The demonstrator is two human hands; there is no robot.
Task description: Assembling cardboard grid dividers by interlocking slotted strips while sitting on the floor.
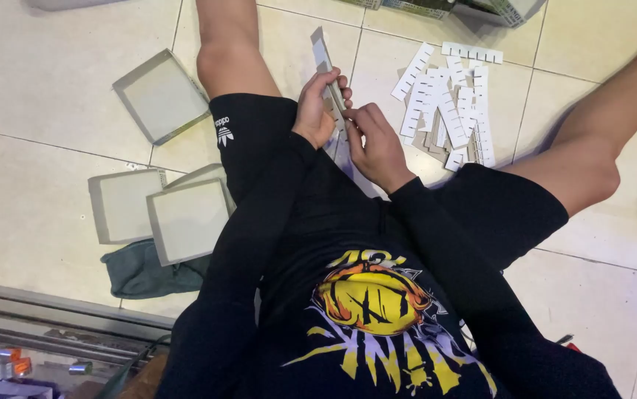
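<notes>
I sit on a tiled floor with my legs spread. My left hand (317, 107) grips a long white slotted cardboard strip (323, 53) that points away from me. My right hand (376, 140) pinches the lower end of the same strip, fingertips touching the left hand. Just to the right of my hands lies a heap of similar slotted white strips (451, 111) on the floor.
Shallow grey cardboard box trays lie left of my leg: one (159, 94) farther off, two (178, 218) close by, resting on a dark green cloth (137, 273). A metal door track (52, 325) runs along the bottom left. Printed boxes (444, 7) stand at the top edge.
</notes>
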